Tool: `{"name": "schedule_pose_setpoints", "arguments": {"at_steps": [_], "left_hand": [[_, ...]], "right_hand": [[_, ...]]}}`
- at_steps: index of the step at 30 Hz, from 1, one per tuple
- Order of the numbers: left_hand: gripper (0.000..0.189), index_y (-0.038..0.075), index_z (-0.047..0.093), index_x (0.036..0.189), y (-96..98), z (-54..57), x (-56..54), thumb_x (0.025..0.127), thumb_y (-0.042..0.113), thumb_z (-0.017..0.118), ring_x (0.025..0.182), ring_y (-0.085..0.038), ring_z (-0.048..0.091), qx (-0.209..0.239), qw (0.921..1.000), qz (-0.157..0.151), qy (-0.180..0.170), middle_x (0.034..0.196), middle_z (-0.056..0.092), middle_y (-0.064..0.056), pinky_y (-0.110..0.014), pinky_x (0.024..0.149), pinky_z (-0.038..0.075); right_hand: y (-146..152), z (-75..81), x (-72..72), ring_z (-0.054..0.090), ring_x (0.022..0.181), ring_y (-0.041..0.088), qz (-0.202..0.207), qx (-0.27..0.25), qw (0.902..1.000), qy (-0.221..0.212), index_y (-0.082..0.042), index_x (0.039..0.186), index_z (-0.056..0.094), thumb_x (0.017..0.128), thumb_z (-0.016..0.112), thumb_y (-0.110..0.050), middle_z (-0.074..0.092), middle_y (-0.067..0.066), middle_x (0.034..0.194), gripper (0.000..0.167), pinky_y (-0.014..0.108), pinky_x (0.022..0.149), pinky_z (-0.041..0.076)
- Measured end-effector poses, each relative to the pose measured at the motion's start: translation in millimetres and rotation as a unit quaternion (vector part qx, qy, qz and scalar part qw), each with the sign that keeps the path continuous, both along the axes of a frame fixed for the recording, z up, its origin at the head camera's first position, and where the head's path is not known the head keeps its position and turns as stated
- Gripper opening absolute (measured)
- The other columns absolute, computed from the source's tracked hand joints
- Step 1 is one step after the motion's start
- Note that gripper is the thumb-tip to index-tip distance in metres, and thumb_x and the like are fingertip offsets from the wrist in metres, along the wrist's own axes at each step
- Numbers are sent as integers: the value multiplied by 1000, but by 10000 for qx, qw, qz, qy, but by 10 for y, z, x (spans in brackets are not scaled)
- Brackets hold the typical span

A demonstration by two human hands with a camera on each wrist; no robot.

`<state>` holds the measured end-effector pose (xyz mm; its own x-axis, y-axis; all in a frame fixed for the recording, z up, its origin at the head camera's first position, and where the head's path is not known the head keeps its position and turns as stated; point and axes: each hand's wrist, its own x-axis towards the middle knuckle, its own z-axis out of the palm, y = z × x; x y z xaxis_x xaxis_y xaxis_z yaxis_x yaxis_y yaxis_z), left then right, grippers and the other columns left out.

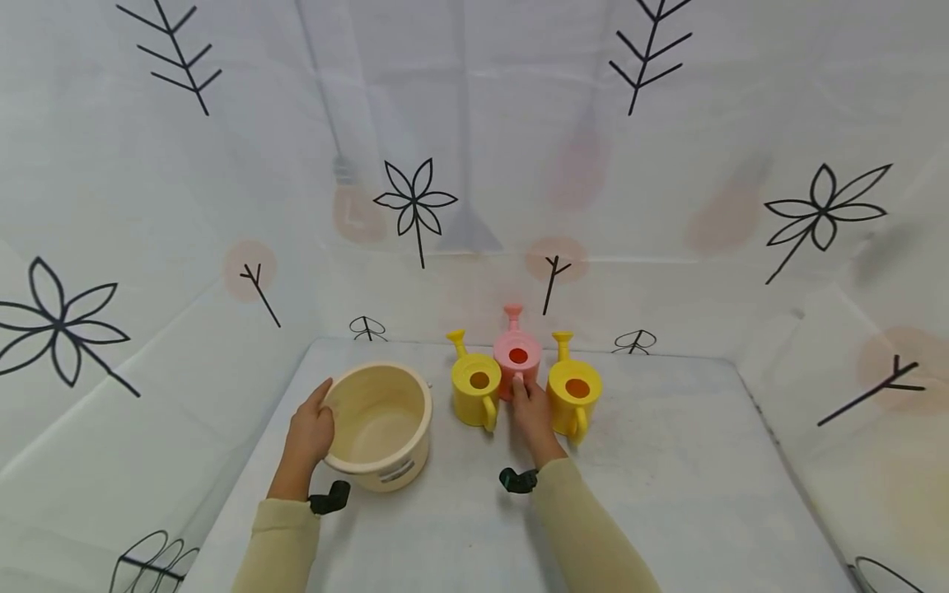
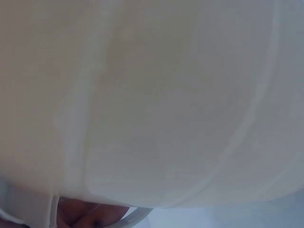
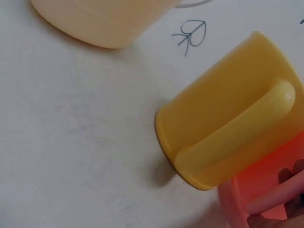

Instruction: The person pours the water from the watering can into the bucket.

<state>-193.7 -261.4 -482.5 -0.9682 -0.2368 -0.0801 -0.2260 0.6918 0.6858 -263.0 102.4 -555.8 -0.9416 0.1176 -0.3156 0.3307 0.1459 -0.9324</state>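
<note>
My left hand point(image 1: 310, 428) holds the left rim of a cream bucket point(image 1: 421, 449) that stands on the table; in the left wrist view the bucket's wall point(image 2: 156, 104) fills most of the picture, with some fingers point(image 2: 90, 213) low at the handle. My right hand point(image 1: 535, 418) grips the handle of a pink watering can point(image 1: 516, 347). Its fingers point(image 3: 297, 173) curl round that pink handle point(image 3: 275, 194) in the right wrist view. A yellow watering can point(image 1: 474, 399) stands left of the pink one, and another yellow watering can point(image 1: 586, 391) stands to its right.
The white table point(image 1: 682, 478) meets a white fabric backdrop point(image 1: 474, 99) printed with black plant drawings at the back and sides. In the right wrist view the bucket's lower edge point(image 3: 109, 33) shows at the upper left, apart from the yellow can.
</note>
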Motion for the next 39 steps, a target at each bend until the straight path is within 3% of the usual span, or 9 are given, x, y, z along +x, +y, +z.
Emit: {"name": "schedule_pose_setpoints", "arguments": {"at_steps": [6,10,18,24,29,32,39], "left_hand": [[57,18,29,154,-2,-3,-2,97,14,26,89,-33,59,-42,10000,-16,6,149,40,-25,-48,84,46],[57,18,29,154,-6,10,-5,97,14,26,79,-30,58,-6,10000,-17,-4,149,40,-26,-45,78,48],[56,19,29,154,-13,17,0,98,14,26,76,-28,57,8,10000,-2,-59,148,40,-26,-41,73,48],[56,19,29,154,-7,24,6,98,14,26,69,-25,56,47,9999,-13,-108,147,42,-27,-33,64,45],[56,18,29,154,1,39,15,98,13,26,74,-27,57,30,10000,-14,-74,148,41,-27,-37,69,47],[57,18,29,154,6,51,19,97,13,26,78,-29,58,46,10000,-24,-48,148,40,-26,-42,75,48],[57,17,30,154,16,63,31,97,13,26,79,-29,58,33,10000,-37,-40,148,40,-27,-42,75,47]], "right_hand": [[-4,74,35,48,123,22,-53,101,9999,49,-24,147,40,92,40,-64,50,-1,141,68,46,108,40],[-10,134,72,49,121,22,-75,228,9997,71,-26,148,39,93,40,-63,51,-1,141,66,45,106,42],[-25,294,154,49,118,24,-134,592,9972,442,-30,151,33,96,40,-58,48,1,142,61,44,104,45],[-17,366,191,48,119,24,-200,679,9966,429,-31,150,33,96,40,-58,47,1,144,61,44,104,44],[0,440,201,50,115,23,-251,757,9960,415,-32,151,33,93,38,-63,50,1,138,66,42,100,48],[25,513,201,51,113,23,-301,780,9950,539,-25,147,40,93,39,-64,54,2,133,67,42,99,48],[76,635,247,51,115,24,-259,670,9945,769,-19,142,48,91,42,-65,56,1,134,69,44,104,45]]}}
